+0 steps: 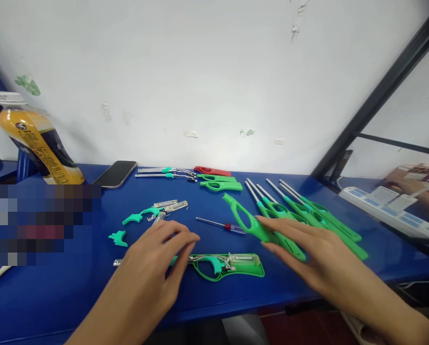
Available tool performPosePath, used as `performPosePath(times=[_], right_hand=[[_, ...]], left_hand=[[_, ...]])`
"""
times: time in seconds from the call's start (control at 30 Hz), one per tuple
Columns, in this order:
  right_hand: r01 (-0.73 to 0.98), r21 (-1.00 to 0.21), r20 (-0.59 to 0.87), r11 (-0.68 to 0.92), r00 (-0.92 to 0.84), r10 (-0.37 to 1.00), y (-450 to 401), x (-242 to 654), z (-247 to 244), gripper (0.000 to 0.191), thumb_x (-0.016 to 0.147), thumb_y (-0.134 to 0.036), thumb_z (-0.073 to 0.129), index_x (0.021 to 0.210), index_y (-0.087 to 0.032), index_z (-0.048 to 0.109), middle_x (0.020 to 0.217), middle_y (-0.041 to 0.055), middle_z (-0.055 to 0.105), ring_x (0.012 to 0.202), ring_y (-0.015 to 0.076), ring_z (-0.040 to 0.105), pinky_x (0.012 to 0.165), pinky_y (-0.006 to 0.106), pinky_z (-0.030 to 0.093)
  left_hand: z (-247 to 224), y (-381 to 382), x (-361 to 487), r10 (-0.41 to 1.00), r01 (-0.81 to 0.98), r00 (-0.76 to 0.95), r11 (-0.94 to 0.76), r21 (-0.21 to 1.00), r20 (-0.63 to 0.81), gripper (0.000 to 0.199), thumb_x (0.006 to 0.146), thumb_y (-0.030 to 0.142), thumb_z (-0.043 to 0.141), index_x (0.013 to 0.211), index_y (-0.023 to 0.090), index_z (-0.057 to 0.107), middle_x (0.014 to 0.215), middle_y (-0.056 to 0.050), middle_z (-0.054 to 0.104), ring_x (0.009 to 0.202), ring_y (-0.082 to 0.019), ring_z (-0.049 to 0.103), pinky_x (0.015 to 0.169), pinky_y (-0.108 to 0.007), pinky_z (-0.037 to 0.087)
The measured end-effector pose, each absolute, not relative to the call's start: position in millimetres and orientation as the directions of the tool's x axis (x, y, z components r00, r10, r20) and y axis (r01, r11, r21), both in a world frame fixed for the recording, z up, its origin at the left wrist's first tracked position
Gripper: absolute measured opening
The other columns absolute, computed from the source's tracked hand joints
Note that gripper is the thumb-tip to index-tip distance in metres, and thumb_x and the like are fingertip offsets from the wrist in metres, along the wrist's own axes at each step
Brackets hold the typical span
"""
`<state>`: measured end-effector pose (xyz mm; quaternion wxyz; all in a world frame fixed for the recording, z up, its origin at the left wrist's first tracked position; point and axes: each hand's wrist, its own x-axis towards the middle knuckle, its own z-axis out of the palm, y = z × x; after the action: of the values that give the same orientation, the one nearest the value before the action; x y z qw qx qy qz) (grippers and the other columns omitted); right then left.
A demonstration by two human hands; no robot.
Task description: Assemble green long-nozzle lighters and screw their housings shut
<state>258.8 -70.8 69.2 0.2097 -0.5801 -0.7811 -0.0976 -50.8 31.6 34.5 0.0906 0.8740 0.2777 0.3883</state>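
lighter [248,270]: lay open on blue table [214,299], with tank [245,259] and teal trigger [216,264] seated. second shell half [260,232]: pinched in right hand [315,244], not yet fitted. left hand [160,263]: pressed together at fingertips above rod [118,262]. closed lighters [343,239]: grouped right. apparently remaining: loose tanks [176,207], loose rods [151,176], spare shells [232,186].

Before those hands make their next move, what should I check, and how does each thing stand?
1. Right hand grips the loose shell: ok.
2. Clear tank lies in the open shell: ok.
3. Trigger sits in the open shell: ok.
4. Open shell covered: not ok, its insides are exposed.
5. Left hand steadies the metal tube: cannot tell, the hand hides much of it.
6. Screwdriver is clear of the open shell: ok, it lies apart.
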Motion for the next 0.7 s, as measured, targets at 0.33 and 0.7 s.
performPosePath(times=[0.33, 0.7], right_hand=[[0.835, -0.508, 0.456, 0.212, 0.051, 0.888, -68.6, 246.0, 63.6, 0.017, 0.109, -0.031, 0.062, 0.125, -0.031, 0.066, 0.122, 0.0034, 0.075, 0.109, 0.0230, 0.078, 0.090, 0.033, 0.064], [0.808, -0.574, 0.254, 0.133, 0.022, 0.967, -55.5, 225.4, 51.7, 0.022, 0.092, -0.011, 0.061, 0.106, -0.027, 0.066, 0.101, -0.0011, 0.072, 0.091, 0.0216, 0.068, 0.080, 0.033, 0.047]], left_hand=[[14.3, 14.9, -14.3, 0.520, 0.296, 0.696, -0.836, 0.463, 0.494, 0.028, 0.109, 0.008, 0.058, 0.127, 0.022, 0.074, 0.121, -0.008, 0.071, 0.111, -0.030, 0.065, 0.093, -0.048, 0.058], [7.5, 17.1, -13.5, 0.531, 0.316, 0.720, -0.824, 0.471, 0.446, 0.025, 0.109, 0.009, 0.059, 0.124, 0.025, 0.072, 0.119, -0.006, 0.070, 0.106, -0.030, 0.069, 0.097, -0.059, 0.055]])
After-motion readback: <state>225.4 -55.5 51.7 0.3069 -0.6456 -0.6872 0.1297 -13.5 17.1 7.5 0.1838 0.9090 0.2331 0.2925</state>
